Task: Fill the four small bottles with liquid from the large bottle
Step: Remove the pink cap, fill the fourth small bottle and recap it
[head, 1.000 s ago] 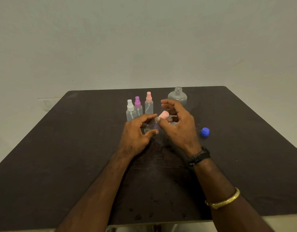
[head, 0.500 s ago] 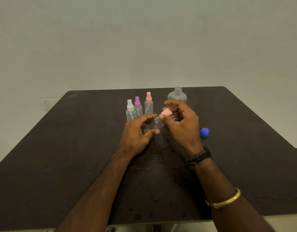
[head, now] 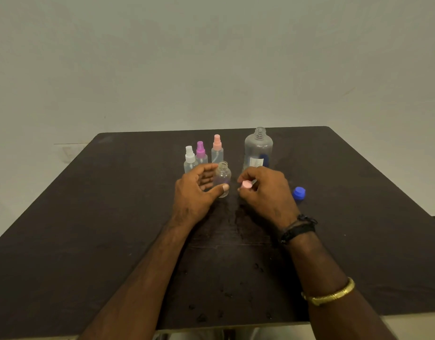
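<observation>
A small clear bottle [head: 223, 176] stands uncapped on the dark table [head: 94, 217]. My left hand [head: 198, 192] curls round it, thumb on its lower front. Just to its right, my right hand [head: 268, 192] pinches a pink cap [head: 246, 184] low over the table. Behind stand three small spray bottles: one with a white top [head: 190, 159], one with a purple top [head: 201, 152] and one with a pink top [head: 217, 148]. The large clear bottle [head: 258, 149], open at the neck, stands behind my right hand.
A blue cap [head: 299, 193] lies on the table to the right of my right hand. Small wet drops [head: 226, 294] spot the table between my forearms. The table's near edge is at the bottom of the view.
My right hand has lifted the pink cap off the small bottle and carried it right and down. The bottle's open neck now shows. My left hand stays on the bottle.
</observation>
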{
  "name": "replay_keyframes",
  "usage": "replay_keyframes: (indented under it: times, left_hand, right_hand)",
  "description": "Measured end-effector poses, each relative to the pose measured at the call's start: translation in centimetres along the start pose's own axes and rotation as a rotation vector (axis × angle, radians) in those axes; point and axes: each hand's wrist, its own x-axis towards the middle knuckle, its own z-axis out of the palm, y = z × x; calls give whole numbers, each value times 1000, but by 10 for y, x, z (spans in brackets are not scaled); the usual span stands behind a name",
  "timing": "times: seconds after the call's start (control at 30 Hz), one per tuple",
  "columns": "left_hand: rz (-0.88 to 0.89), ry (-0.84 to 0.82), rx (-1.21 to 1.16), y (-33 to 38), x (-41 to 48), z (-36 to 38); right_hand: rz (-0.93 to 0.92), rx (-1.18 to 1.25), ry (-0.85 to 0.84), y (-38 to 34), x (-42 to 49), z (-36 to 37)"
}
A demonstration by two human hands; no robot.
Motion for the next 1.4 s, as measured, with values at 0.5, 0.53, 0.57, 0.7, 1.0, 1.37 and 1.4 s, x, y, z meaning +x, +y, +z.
replay_keyframes:
  times: [0.5,0.53,0.57,0.7,1.0,1.37,1.4]
  left_hand:
    - [-53,-9,-68,0,0,4]
    - [-52,-5,-70,0,0,3]
    - [-50,3,-80,1,-1,3]
    - [-45,48,-101,4,-1,4]
    - [12,105,-71,8,-3,4]
    - [20,76,-71,4,-4,5]
    - [20,73,-74,4,-4,6]
  right_hand:
    - [130,-208,-79,13,2,6]
    - [115,-198,-9,12,2,5]
    - [94,-166,92,10,2,3]
    - [45,69,521,5,2,-2]
    - [173,87,428,5,28,-2]
    - [126,141,393,18,36,9]
    - [113,151,395,18,36,9]
